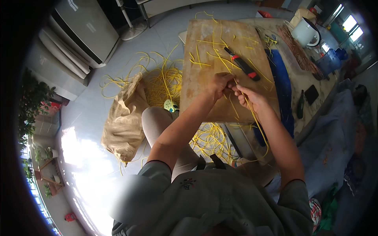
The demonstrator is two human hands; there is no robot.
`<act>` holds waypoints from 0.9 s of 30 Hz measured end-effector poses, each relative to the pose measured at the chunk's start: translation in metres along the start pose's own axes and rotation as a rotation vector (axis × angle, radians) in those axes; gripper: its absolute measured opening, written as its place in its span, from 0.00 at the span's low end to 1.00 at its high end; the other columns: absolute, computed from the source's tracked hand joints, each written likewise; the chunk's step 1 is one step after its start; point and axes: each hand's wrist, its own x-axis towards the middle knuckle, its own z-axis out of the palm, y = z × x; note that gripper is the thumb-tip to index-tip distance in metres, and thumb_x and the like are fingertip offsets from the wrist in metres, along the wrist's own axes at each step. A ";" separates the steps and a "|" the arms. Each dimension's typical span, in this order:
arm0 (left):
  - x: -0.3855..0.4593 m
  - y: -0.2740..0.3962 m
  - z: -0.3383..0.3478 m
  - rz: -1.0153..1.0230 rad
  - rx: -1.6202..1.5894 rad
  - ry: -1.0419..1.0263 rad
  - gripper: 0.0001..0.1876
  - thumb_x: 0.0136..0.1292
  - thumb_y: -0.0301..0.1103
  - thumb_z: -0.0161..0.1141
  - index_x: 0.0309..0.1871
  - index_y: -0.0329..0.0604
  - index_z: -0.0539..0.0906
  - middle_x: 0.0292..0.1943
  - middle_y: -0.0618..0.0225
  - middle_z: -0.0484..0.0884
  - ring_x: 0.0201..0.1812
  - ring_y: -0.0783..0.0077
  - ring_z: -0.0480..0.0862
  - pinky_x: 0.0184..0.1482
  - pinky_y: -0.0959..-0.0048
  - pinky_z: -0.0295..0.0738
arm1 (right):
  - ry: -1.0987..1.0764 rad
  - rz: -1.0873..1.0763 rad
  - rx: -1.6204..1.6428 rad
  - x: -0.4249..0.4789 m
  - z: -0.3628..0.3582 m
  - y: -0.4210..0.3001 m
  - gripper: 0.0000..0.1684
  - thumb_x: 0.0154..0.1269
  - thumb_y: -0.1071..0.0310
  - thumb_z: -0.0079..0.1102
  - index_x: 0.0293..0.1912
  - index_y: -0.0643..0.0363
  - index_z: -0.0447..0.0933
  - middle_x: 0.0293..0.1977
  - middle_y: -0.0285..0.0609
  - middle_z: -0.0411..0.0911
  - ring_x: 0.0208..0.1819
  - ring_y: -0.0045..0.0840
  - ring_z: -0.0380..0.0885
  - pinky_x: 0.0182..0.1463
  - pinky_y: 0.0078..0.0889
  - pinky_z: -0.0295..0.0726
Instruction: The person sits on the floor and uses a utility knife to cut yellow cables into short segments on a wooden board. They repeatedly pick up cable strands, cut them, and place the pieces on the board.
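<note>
My left hand (pixel 223 84) and my right hand (pixel 249 96) are close together above a wooden board (pixel 196 97). Both grip one yellow insulated wire (pixel 217 53), which runs from the far end of the board through my fingers. From my right hand its tail (pixel 256 119) hangs along my right forearm and bends back towards my body. Just beyond my hands lies a black and red utility knife (pixel 245 67), its tip pointing away to the left. Short yellow pieces (pixel 200 62) are scattered over the board. My fingers hide part of the wire.
Yellow wire (pixel 164 85) is heaped on the floor left of the board, beside a tan sack (pixel 125 118). More tangled wire lies below the near edge. To the right are a blue cloth (pixel 279 79), a bundle of copper-coloured strands (pixel 298 48), a white mug (pixel 305 32) and a dark-handled tool (pixel 300 104).
</note>
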 end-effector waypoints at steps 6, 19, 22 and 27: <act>-0.004 0.005 0.007 0.094 -0.010 0.021 0.10 0.66 0.34 0.51 0.37 0.37 0.77 0.27 0.68 0.80 0.20 0.82 0.72 0.21 0.82 0.69 | -0.014 -0.106 -0.168 -0.010 0.002 0.000 0.14 0.62 0.61 0.59 0.41 0.61 0.78 0.26 0.34 0.77 0.20 0.10 0.70 0.23 0.13 0.70; -0.016 0.006 0.016 0.086 -0.010 0.022 0.10 0.67 0.34 0.50 0.35 0.38 0.77 0.27 0.68 0.80 0.22 0.81 0.76 0.25 0.84 0.74 | -0.034 -0.142 -0.247 -0.035 0.009 -0.003 0.13 0.65 0.63 0.54 0.41 0.64 0.77 0.25 0.39 0.77 0.18 0.08 0.62 0.20 0.11 0.60; -0.016 0.008 0.016 0.023 -0.107 0.009 0.09 0.67 0.33 0.50 0.35 0.38 0.77 0.27 0.68 0.80 0.23 0.81 0.77 0.26 0.84 0.75 | -0.023 -0.297 -0.335 -0.040 0.016 0.003 0.13 0.66 0.63 0.52 0.41 0.64 0.76 0.24 0.39 0.76 0.17 0.08 0.59 0.19 0.11 0.57; -0.010 0.006 0.010 -0.012 -0.255 -0.060 0.09 0.67 0.33 0.50 0.35 0.39 0.77 0.28 0.69 0.80 0.23 0.81 0.77 0.27 0.83 0.77 | -0.042 -0.407 -0.386 -0.046 0.025 0.004 0.13 0.66 0.64 0.51 0.40 0.63 0.77 0.24 0.40 0.76 0.17 0.07 0.60 0.19 0.10 0.57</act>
